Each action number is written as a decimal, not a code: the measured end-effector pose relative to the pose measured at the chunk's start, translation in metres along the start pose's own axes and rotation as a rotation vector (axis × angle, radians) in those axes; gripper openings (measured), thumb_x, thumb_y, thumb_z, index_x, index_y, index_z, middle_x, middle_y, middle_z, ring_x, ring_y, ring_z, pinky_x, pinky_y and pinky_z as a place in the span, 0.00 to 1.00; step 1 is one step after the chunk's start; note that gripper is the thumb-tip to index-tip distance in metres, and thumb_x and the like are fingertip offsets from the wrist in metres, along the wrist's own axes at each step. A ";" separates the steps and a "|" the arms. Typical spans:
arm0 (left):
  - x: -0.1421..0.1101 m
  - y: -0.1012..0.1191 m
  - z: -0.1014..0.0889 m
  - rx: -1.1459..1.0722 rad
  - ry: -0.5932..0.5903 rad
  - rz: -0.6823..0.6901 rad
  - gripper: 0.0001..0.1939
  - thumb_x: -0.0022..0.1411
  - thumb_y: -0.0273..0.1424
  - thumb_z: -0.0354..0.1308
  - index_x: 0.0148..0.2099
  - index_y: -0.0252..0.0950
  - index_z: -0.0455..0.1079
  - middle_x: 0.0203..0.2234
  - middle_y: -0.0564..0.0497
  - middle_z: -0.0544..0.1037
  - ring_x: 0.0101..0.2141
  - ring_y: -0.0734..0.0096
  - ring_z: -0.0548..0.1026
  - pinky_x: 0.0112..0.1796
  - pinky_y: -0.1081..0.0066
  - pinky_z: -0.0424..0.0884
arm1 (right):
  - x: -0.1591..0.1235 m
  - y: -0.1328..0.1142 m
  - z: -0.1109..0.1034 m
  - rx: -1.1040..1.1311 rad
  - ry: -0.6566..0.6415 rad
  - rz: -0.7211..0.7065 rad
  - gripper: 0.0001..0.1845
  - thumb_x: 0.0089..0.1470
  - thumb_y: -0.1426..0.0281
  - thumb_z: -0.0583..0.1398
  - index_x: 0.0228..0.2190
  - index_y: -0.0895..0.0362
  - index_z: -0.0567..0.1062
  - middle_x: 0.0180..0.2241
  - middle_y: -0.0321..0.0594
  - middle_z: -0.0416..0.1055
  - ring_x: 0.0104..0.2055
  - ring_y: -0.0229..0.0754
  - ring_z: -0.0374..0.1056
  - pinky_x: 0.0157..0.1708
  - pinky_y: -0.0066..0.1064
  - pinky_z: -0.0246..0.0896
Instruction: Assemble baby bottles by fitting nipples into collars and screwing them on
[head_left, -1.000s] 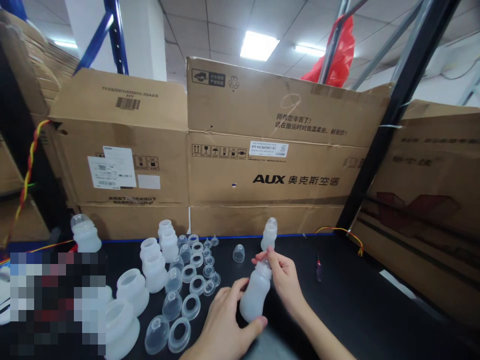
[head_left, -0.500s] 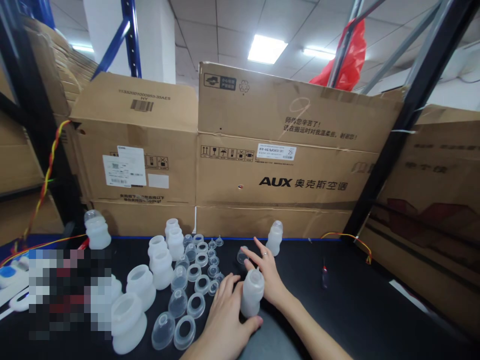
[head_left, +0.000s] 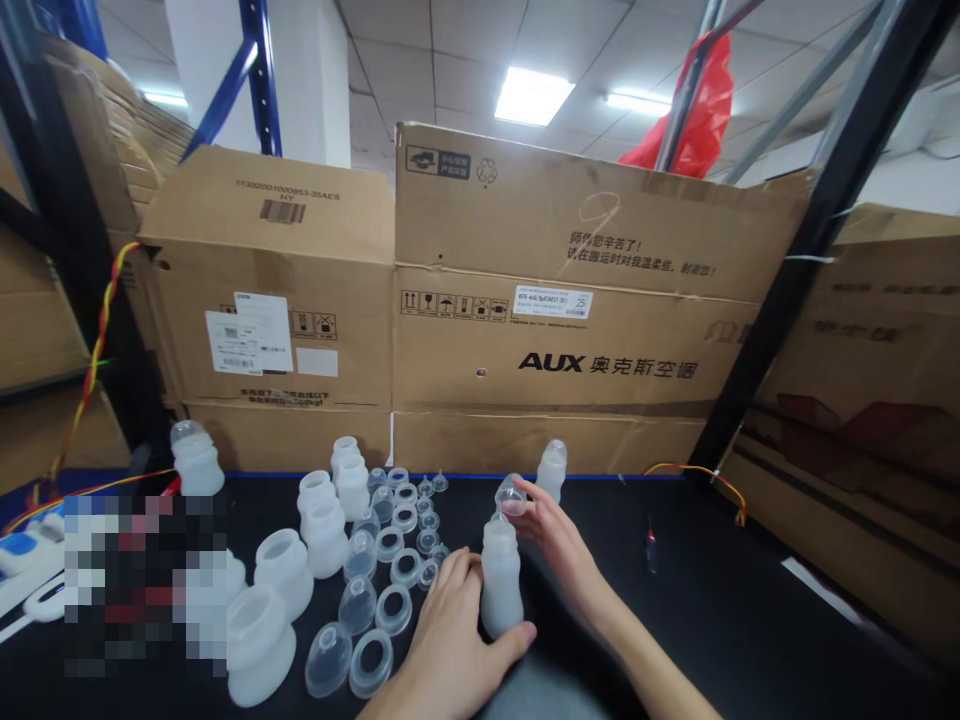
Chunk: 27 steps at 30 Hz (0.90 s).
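A frosted white baby bottle (head_left: pixel 501 580) stands upright on the dark tabletop, its top tipped slightly left. My left hand (head_left: pixel 454 625) is wrapped around its lower left side, thumb across the front. Just above the bottle's top, my right hand (head_left: pixel 559 540) pinches a clear domed bottle cap (head_left: pixel 511 496), tilted. I cannot tell whether the cap touches the bottle. Behind the right hand is another bottle with a clear cap (head_left: pixel 552 470). Left of my left hand lie clear rings (head_left: pixel 393 610), clear domed caps (head_left: pixel 357 605) and small clear nipples (head_left: pixel 428 541), all in rows.
Several open white bottles (head_left: pixel 324 535) line the left side, with a capped bottle (head_left: pixel 197 458) behind them. A dark-handled screwdriver (head_left: pixel 650 550) lies to the right. Cardboard panels (head_left: pixel 465 390) wall off the back. A black post (head_left: pixel 772 290) slants at the right.
My right hand has picked up the clear cap from the table and brought it back over the bottle. The bottle, still in my left hand, has tipped a little.
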<state>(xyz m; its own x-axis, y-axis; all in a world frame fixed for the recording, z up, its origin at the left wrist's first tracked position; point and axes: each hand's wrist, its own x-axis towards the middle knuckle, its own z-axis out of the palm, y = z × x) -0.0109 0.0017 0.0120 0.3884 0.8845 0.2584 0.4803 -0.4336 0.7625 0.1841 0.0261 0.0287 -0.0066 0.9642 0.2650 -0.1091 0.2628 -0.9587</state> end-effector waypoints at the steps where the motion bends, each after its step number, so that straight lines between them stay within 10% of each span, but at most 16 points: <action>1: 0.000 0.002 -0.001 0.000 -0.002 -0.002 0.31 0.52 0.40 0.69 0.58 0.38 0.75 0.55 0.39 0.75 0.59 0.41 0.67 0.62 0.48 0.61 | -0.004 -0.004 0.000 0.031 -0.037 -0.009 0.30 0.61 0.46 0.60 0.60 0.45 0.71 0.51 0.45 0.77 0.55 0.54 0.72 0.59 0.48 0.61; 14: 0.001 -0.005 0.005 0.056 -0.018 0.019 0.24 0.56 0.40 0.66 0.51 0.34 0.74 0.51 0.39 0.74 0.57 0.43 0.67 0.60 0.49 0.61 | -0.019 -0.010 0.003 -0.295 -0.124 -0.124 0.43 0.56 0.63 0.68 0.66 0.44 0.56 0.50 0.43 0.73 0.50 0.51 0.69 0.57 0.45 0.59; 27: 0.002 0.001 0.000 0.049 -0.049 0.044 0.19 0.60 0.38 0.64 0.52 0.36 0.74 0.47 0.44 0.75 0.52 0.51 0.69 0.55 0.54 0.64 | -0.018 -0.010 0.008 -0.533 -0.199 -0.279 0.19 0.63 0.63 0.62 0.55 0.47 0.70 0.49 0.41 0.64 0.51 0.46 0.64 0.55 0.37 0.60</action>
<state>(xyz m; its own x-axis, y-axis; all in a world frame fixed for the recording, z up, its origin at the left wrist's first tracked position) -0.0092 0.0030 0.0134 0.4475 0.8555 0.2606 0.4997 -0.4808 0.7205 0.1774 0.0063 0.0340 -0.2397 0.8454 0.4774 0.3760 0.5342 -0.7572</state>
